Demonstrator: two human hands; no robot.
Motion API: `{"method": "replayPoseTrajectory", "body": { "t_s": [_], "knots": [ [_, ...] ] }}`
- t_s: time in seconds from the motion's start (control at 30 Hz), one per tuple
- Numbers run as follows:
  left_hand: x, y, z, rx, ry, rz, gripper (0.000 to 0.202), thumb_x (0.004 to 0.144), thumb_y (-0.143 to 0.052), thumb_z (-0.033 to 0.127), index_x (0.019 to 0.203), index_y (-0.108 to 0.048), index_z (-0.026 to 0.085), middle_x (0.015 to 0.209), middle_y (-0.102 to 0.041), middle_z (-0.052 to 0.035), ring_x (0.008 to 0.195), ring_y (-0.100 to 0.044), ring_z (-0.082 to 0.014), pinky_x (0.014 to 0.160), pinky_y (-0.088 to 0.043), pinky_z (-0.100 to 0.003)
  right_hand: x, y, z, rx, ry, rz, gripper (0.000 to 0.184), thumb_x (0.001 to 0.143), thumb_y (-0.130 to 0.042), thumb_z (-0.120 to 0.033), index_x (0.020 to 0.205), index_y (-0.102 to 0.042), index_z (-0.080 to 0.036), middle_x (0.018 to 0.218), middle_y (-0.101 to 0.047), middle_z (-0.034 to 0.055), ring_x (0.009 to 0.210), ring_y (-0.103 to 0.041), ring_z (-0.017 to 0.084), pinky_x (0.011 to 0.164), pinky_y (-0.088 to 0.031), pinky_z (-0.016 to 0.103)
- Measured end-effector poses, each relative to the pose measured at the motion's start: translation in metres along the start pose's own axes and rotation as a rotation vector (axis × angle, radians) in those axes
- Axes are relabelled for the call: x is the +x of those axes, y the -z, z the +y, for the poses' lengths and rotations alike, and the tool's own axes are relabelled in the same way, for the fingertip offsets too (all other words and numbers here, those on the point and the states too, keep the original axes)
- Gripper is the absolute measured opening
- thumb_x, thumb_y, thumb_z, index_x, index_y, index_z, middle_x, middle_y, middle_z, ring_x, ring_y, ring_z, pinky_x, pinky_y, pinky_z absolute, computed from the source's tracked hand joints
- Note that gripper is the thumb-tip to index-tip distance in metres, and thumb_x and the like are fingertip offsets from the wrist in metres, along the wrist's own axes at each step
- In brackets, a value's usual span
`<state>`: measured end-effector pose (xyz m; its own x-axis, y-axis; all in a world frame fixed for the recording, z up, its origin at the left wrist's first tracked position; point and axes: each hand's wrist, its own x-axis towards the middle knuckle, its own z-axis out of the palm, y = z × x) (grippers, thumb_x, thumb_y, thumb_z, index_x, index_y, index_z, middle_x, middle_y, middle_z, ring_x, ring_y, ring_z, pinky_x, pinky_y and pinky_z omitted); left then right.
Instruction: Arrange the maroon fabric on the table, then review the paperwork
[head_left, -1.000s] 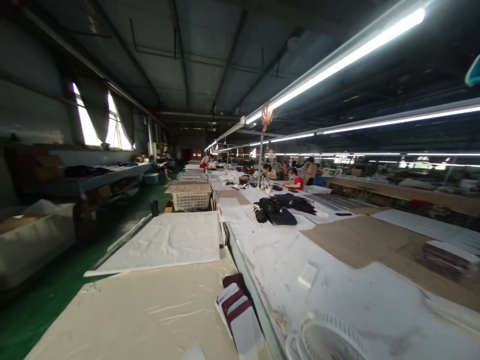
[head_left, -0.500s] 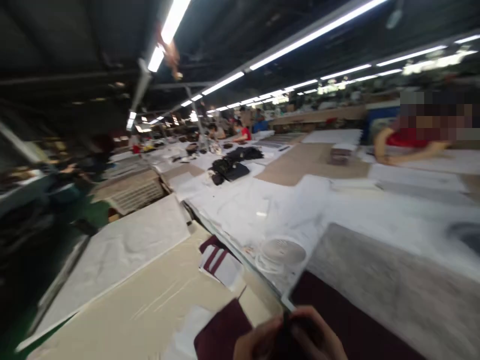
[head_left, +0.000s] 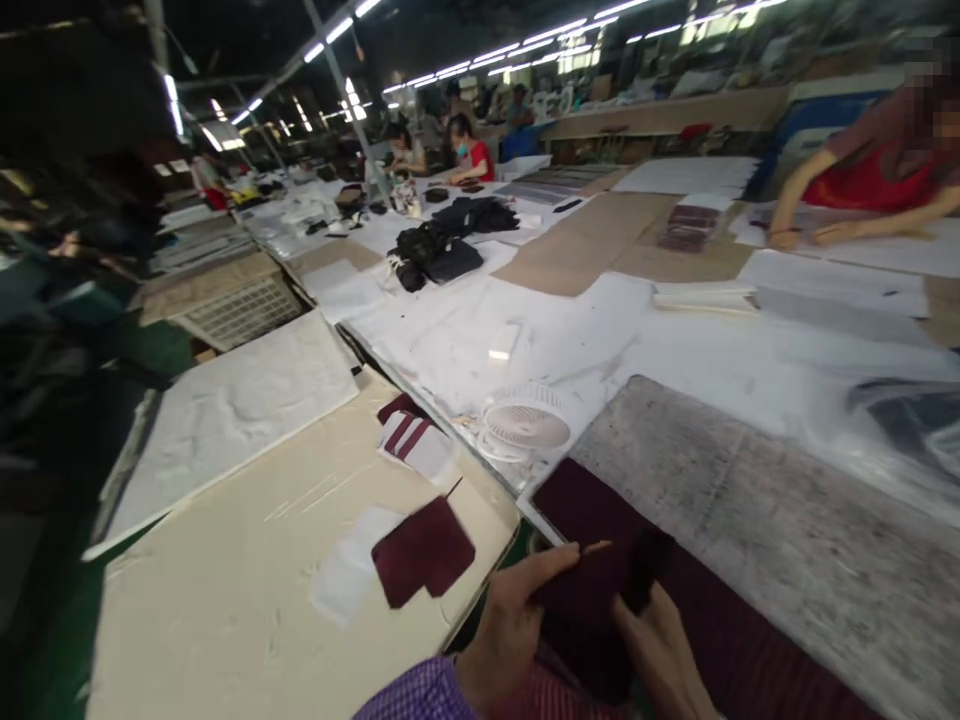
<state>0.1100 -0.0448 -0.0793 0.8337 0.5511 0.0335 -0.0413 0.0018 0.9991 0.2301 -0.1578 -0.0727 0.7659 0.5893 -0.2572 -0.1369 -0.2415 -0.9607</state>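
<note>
At the bottom centre, my left hand (head_left: pixel 504 622) pinches the near edge of a dark maroon piece of material (head_left: pixel 581 585). My right hand (head_left: pixel 667 645) grips the same piece from the other side, beside a small blackish part that is too dark to make out. Under and beyond the hands, a long maroon sheet (head_left: pixel 742 615) lies along the edge of a mottled grey board (head_left: pixel 780 490). To the left, a maroon cut piece (head_left: pixel 424 550) rests on a cream-topped table, partly over a white sheet (head_left: pixel 352 565).
White and maroon striped pieces (head_left: pixel 416 445) lie on the cream table (head_left: pixel 225 580). A small white fan (head_left: pixel 529 425) stands on the white worktable (head_left: pixel 577 340). Black fabric (head_left: pixel 442 245) is heaped farther back. A co-worker (head_left: pixel 870 190) leans over the table at right.
My view has tipped down and steadied. Both hands now show more fully, higher in the picture, with the maroon piece between them and a purple checked sleeve in sight.
</note>
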Motion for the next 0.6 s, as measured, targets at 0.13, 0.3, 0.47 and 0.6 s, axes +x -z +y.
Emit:
{"method": "replayPoseTrajectory", "body": {
  "t_s": [0.13, 0.3, 0.47, 0.6],
  "knots": [
    [0.003, -0.023, -0.002, -0.436, 0.319, 0.163, 0.045, 0.088, -0.06, 0.045, 0.121, -0.065, 0.015, 0.111, -0.072, -0.0122, 0.106, -0.066, -0.0284, 0.097, -0.051, -0.043, 0.006, 0.014, 0.004, -0.136, 0.123, -0.054, 0.03, 0.071, -0.07, -0.047, 0.082, -0.068, -0.018, 0.075, -0.069, 0.0045, 0.069, -0.063, 0.02, 0.065, -0.054, 0.028],
    [-0.005, -0.03, -0.006, -0.195, 0.244, 0.287, 0.036, 0.083, -0.067, 0.044, 0.108, -0.073, 0.02, 0.112, -0.072, -0.0081, 0.11, -0.064, -0.0271, 0.106, -0.043, -0.042, 0.011, 0.018, -0.007, 0.032, -0.131, -0.189, 0.043, 0.075, -0.067, -0.053, 0.099, -0.066, -0.018, 0.093, -0.073, 0.0069, 0.085, -0.068, 0.025, 0.075, -0.057, 0.034],
    [-0.016, -0.038, -0.02, -0.473, 0.282, 0.388, 0.039, 0.085, -0.066, 0.041, 0.117, -0.068, 0.018, 0.119, -0.069, -0.0104, 0.114, -0.062, -0.0277, 0.106, -0.044, -0.043, 0.013, 0.019, 0.005, 0.123, -0.163, -0.325, 0.053, 0.075, -0.069, -0.052, 0.116, -0.063, -0.018, 0.111, -0.071, 0.0095, 0.1, -0.067, 0.029, 0.089, -0.055, 0.041],
    [-0.024, -0.038, -0.043, -0.732, 0.348, 0.365, 0.043, 0.076, -0.077, 0.038, 0.109, -0.07, 0.012, 0.11, -0.072, -0.0149, 0.107, -0.066, -0.0305, 0.101, -0.047, -0.044, 0.017, 0.023, 0.033, 0.007, -0.145, -0.35, 0.053, 0.071, -0.072, -0.053, 0.109, -0.065, -0.017, 0.109, -0.072, 0.0108, 0.1, -0.067, 0.029, 0.087, -0.056, 0.039]
  ]
}}
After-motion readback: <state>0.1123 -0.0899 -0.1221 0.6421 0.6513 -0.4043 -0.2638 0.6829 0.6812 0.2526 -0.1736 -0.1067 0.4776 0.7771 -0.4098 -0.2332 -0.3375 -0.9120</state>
